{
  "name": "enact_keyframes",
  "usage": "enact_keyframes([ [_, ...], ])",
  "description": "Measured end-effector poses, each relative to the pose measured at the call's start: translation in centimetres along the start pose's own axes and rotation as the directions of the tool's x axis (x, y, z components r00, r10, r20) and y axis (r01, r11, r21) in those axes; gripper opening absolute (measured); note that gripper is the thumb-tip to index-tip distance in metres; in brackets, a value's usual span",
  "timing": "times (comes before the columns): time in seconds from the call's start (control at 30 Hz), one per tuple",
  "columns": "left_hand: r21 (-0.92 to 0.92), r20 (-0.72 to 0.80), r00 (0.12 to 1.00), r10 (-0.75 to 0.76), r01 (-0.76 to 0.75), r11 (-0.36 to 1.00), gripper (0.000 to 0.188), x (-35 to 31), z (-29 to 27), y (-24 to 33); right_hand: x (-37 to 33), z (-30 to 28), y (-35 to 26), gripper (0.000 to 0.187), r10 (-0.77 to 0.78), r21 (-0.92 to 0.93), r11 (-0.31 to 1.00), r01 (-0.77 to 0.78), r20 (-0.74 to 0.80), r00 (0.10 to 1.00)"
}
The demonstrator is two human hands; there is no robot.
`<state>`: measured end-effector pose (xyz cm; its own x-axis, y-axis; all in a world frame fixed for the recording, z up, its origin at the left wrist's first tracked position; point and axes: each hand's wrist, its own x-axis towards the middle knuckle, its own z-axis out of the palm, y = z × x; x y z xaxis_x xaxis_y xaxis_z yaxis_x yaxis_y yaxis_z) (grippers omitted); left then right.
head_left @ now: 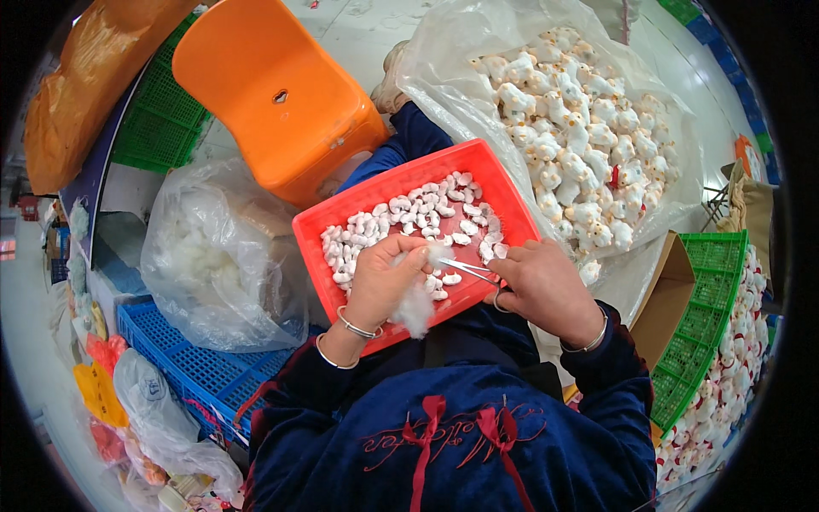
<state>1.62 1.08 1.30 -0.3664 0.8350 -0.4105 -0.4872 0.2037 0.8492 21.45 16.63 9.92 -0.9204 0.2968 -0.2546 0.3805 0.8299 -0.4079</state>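
Note:
A wad of white fibre stuffing [415,309] hangs below my left hand [388,277], whose closed fingers pinch it. More white fluff shows at the fingertips; whether a small fabric piece is in there too, I cannot tell. Silver ring-handled forceps [465,268] are held in my right hand [542,286], with fingers through the loops. Their tips point left and meet the fluff at my left fingertips. Both hands are above the near side of a red plastic tray [401,185], which rests on my lap. Many small white stuffed pieces [363,230] lie scattered inside it.
A clear bag of white plush toys [580,141] stands at the far right. To the left are a bag of stuffing [200,256], a blue crate [192,354] and an orange chair [273,94]. A cardboard box [665,294] and green crate [704,316] are at right.

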Motion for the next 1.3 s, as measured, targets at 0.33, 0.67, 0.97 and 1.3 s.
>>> enact_keyframes([
  [0.33, 0.082, -0.024, 1.000, 0.012, -0.010, 0.997, 0.013, -0.6, -1.3, 1.5, -1.1, -0.7, 2.0, 0.047, 0.036, 0.317, 0.948, 0.006, -0.126, 0.991],
  [0.67, 0.093, -0.001, 0.997, 0.077, -0.076, 0.993, 0.015, -1.0, -0.8, 1.8, -0.5, -0.1, 1.5, 0.048, -0.024, 0.152, 0.988, 0.033, -0.062, 0.998],
  [0.97, 0.225, 0.029, 1.000, -0.004, -0.003, 0.974, 0.013, -0.9, -0.5, 0.4, -0.3, 0.9, 1.5, 0.041, -0.050, 0.144, 0.988, 0.054, -0.028, 0.998],
  [1.3, -0.022, -0.065, 0.993, -0.096, 0.095, 0.995, 0.009, -0.4, -0.3, 1.0, -0.5, -0.1, 0.5, 0.053, -0.023, 0.011, 1.000, 0.026, -0.207, 0.978],
])
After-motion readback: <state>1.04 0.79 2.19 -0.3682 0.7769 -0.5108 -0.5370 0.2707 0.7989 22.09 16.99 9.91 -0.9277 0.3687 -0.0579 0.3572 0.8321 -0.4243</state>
